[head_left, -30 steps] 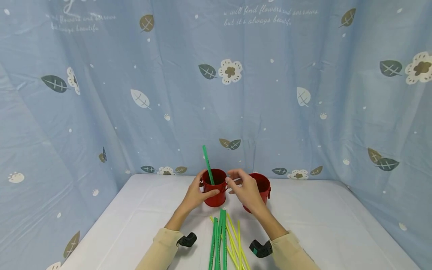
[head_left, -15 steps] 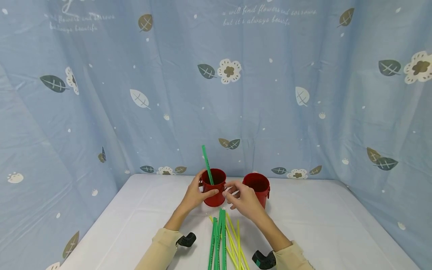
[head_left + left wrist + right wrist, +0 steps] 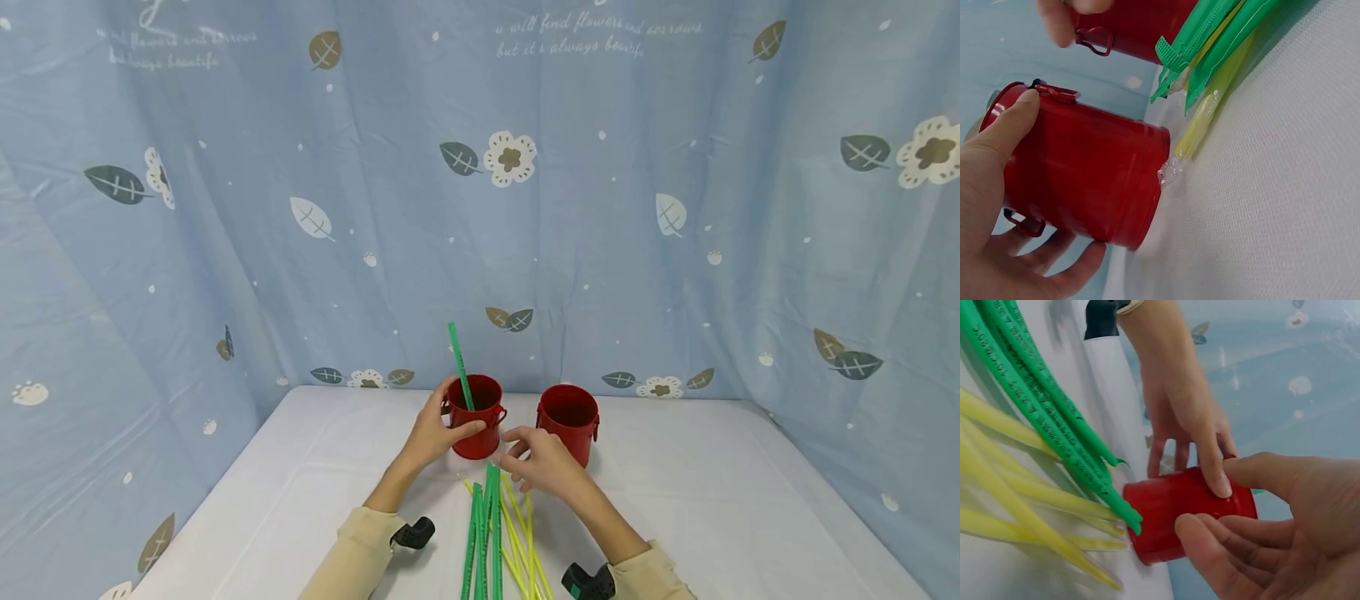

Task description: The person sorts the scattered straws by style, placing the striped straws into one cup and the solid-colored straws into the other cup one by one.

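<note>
1 red bucket (image 3: 477, 442) stands upright on the white tabletop (image 3: 675, 500), the left hand (image 3: 433, 429) clamped round it: the thumb lies against the near wall, beside a handle in the left wrist view, and the other fingers wrap the opposite side. Inside it, 1 upright green stick (image 3: 459, 358) leans left and projects well above the rim. A 2nd red bucket (image 3: 573, 443) stands to the right, apart from the 1st. The right hand (image 3: 551, 464) hangs between and in front of these 2 vessels; its fingers are loosely bent, with an open gap between thumb and forefinger. Below it, several loose green sticks (image 3: 497, 533), bearing printed characters in the right wrist view, lie lengthwise beside and partly over yellow sticks (image 3: 531, 542). A blue curtain (image 3: 585, 250) printed with leaves and flowers hangs behind.
</note>
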### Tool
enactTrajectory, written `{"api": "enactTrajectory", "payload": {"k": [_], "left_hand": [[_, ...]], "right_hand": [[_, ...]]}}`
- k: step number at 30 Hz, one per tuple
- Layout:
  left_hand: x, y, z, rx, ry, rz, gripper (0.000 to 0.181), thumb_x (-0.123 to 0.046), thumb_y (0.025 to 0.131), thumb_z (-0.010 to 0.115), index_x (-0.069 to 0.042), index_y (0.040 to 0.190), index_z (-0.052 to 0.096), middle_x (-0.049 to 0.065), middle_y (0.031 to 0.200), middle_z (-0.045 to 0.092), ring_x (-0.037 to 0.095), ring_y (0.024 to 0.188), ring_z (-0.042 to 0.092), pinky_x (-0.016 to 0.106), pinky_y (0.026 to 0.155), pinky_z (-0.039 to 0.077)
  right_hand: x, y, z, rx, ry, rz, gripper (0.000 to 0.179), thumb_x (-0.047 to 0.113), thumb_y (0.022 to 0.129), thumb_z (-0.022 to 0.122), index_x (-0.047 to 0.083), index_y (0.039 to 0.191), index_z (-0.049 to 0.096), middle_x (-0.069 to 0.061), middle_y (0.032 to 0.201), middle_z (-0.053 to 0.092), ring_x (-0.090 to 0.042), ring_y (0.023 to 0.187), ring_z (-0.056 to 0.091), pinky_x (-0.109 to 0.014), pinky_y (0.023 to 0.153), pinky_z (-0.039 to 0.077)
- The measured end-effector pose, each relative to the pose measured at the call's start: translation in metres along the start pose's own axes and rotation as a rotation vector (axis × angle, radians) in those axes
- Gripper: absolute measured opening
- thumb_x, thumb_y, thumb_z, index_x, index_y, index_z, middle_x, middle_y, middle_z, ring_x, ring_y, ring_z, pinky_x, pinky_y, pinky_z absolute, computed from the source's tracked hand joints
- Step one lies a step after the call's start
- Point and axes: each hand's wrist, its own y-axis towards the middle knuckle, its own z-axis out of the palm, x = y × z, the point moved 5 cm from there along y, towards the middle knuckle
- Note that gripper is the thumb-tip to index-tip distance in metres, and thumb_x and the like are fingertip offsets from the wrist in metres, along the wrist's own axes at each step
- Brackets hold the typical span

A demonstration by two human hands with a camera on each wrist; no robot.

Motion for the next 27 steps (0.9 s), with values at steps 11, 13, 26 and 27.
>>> {"api": "enactTrajectory", "payload": {"k": [11,13,26,27], "left_hand": [[0.002,0.0,-0.001,-0.009,-0.006,0.016,0.094,-0.035,0.08,0.081,-0.012,0.154,0.029,0.01,0.144,0.049,0.034,0.124,0.053,0.052,0.097,0.051],[0.002,0.0,0.0,-0.008,-0.012,0.019,0.093,-0.034,0.08,0.082,-0.011,0.154,0.029,0.01,0.143,0.049,0.035,0.124,0.053,0.053,0.097,0.05],[0.0,0.0,0.0,-0.018,0.009,0.006,0.092,-0.036,0.08,0.081,-0.012,0.153,0.03,0.01,0.144,0.049,0.034,0.124,0.052,0.053,0.098,0.05],[0.001,0.0,0.0,-0.017,0.011,0.003,0.092,-0.036,0.08,0.081,-0.013,0.153,0.03,0.01,0.144,0.049,0.034,0.124,0.052,0.053,0.098,0.05]], "right_hand": [[-0.011,-0.003,0.015,0.046,-0.095,0.127,0.053,0.026,0.085,0.077,-0.005,0.125,0.062,-0.004,0.073,0.064,-0.022,0.057,0.065,-0.031,0.053,0.056],[-0.013,-0.004,0.017,0.052,-0.131,0.128,0.05,0.027,0.084,0.077,-0.004,0.122,0.064,-0.004,0.069,0.063,-0.021,0.055,0.063,-0.03,0.051,0.054],[-0.022,-0.005,0.032,0.07,-0.178,0.185,0.039,0.028,0.083,0.078,-0.001,0.107,0.071,-0.002,0.075,0.067,-0.015,0.053,0.061,-0.029,0.05,0.052],[-0.022,-0.005,0.033,0.066,-0.181,0.19,0.038,0.029,0.082,0.079,0.0,0.106,0.071,-0.002,0.076,0.067,-0.015,0.054,0.061,-0.029,0.05,0.053]]}}
